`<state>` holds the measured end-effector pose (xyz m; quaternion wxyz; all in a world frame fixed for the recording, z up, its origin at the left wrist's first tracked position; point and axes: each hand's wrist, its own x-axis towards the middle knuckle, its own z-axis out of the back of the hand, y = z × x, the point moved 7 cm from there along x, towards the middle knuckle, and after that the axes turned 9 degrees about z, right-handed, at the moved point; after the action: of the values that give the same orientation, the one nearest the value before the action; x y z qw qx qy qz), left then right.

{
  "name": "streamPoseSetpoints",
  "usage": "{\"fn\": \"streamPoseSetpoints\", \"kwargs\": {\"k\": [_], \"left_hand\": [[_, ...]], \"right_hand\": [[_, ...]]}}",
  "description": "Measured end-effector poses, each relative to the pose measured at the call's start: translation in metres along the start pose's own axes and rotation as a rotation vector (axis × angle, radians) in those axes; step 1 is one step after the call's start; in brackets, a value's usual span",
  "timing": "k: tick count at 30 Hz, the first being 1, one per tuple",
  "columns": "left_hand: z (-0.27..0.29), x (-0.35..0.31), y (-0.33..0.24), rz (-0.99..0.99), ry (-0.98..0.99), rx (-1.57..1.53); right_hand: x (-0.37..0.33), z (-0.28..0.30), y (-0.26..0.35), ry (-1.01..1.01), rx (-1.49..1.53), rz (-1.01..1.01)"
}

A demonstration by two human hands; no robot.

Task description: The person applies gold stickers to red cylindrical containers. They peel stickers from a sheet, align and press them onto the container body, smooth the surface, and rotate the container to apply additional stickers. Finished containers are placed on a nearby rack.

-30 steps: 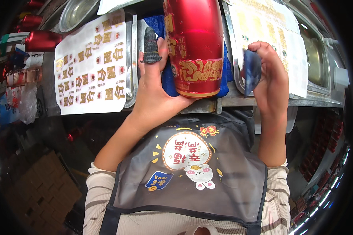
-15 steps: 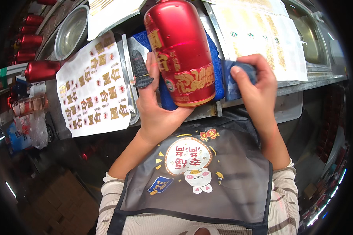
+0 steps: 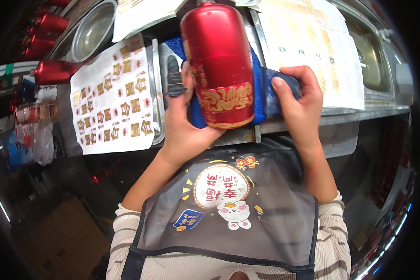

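Note:
A glossy red bottle with a gold dragon-like decal near its base lies on a blue towel, its neck pointing away from me. My left hand holds it from the left, with the thumb stretched along the base end. A dark fabric sleeve covers one finger of that hand. Close to the bottle's right side, my right hand pinches a flat, blue, partly see-through piece between thumb and fingers. Whether that piece touches the bottle cannot be made out.
On the left lies a white sheet of gold and red decals on a metal tray. Behind it stands a metal bowl, with more red bottles at the far left. To the right are a decal sheet and a metal basin.
The bottle has turned leftward, so the gold characters on its left side have nearly rolled out of sight. My right hand still holds the blue piece beside it.

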<state>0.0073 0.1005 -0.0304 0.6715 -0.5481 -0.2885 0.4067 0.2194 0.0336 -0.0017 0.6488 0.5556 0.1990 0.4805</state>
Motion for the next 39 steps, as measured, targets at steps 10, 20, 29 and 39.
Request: {"fn": "streamPoseSetpoints", "kwargs": {"k": [10,20,29,39], "left_hand": [[0.005,-0.013,-0.030,-0.340,-0.216,0.445],[0.015,-0.028,-0.011,-0.325,-0.224,0.528],[0.013,-0.027,-0.036,-0.393,-0.232,0.513],[0.009,-0.032,-0.028,-0.371,-0.226,0.494]], "right_hand": [[-0.007,-0.009,0.053,0.006,-0.048,0.430],[-0.019,-0.031,0.098,0.275,-0.236,0.884],[-0.026,-0.013,0.081,0.240,-0.046,0.581],[-0.028,-0.010,0.073,0.127,0.050,0.329]]}}
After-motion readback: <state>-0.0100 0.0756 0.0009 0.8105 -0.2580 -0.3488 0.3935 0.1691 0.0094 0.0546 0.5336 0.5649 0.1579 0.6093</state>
